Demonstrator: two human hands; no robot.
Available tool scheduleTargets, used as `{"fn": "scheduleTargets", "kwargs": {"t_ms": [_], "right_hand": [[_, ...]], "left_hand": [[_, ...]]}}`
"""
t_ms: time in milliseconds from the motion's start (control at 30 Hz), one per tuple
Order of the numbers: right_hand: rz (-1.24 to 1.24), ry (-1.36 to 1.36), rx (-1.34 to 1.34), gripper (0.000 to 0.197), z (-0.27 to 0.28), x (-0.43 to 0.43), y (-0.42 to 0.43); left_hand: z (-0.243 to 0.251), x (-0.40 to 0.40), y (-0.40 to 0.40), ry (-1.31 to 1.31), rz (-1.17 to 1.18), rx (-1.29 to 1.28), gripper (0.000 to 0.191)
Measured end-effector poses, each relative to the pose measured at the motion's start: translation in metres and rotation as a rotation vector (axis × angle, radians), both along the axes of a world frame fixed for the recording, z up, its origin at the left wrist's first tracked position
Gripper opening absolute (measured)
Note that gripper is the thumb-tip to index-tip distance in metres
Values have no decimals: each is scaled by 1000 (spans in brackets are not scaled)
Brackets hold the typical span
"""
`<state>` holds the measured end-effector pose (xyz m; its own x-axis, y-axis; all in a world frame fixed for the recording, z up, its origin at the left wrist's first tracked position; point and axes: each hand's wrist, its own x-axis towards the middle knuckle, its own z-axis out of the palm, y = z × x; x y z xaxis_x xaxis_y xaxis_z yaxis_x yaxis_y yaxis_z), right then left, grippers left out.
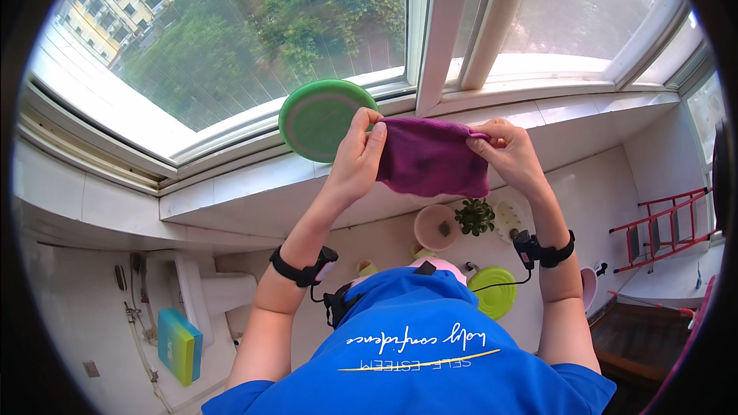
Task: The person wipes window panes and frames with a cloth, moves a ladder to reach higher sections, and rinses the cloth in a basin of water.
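A purple cloth point(432, 157) hangs stretched between my two hands, in front of the window and its sill. My left hand point(362, 153) pinches its upper left corner between thumb and fingers. At the other top corner, my right hand point(506, 147) grips a bunched bit of the edge. Behind my left hand, a round green plastic basin or lid point(323, 121) leans on the tiled sill against the window frame; my fingers overlap its right side, and I cannot tell whether they touch it.
The white tiled sill point(248, 181) runs below the sliding window point(426, 69). On the floor are a pink basin point(432, 229), a leafy plant point(475, 217), a white basin point(508, 219) and a lime-green round stool or lid point(494, 294). A red step ladder point(663, 227) stands right; a box point(180, 346) lies left.
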<state>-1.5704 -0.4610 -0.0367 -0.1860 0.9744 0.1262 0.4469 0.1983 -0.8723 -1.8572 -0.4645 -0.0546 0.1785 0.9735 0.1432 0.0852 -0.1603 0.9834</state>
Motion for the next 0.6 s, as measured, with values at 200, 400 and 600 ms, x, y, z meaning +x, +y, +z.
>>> {"fn": "scheduleTargets", "kwargs": {"t_ms": [200,400,600], "right_hand": [[104,47,53,32,-1,-1,4],[-57,-184,237,36,13,-9,-4],[-63,-247,332,37,14,-1,-3]], "left_hand": [[9,-20,0,92,-46,-116,19],[20,-30,-5,82,-22,-42,38],[29,-25,-8,43,112,89,33]]}}
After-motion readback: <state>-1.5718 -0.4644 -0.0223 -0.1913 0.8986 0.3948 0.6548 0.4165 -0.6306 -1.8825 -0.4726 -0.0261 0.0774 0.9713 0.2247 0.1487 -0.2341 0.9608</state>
